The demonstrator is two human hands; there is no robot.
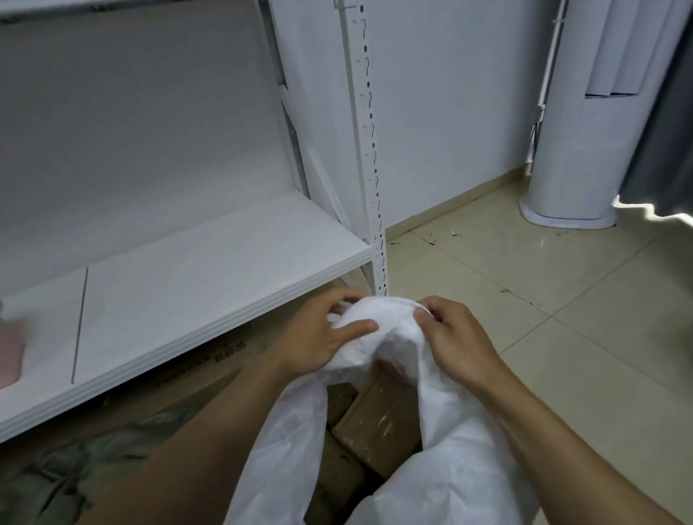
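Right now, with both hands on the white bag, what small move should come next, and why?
Probably draw the bunched rim apart. The left hand and right hand pinch the far edge of the white bag close together, and the taped brown boxes show only through a narrow opening.

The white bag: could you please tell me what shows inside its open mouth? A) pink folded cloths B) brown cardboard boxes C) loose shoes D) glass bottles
B: brown cardboard boxes lie inside the white bag, whose far rim the left hand and the right hand both pinch.
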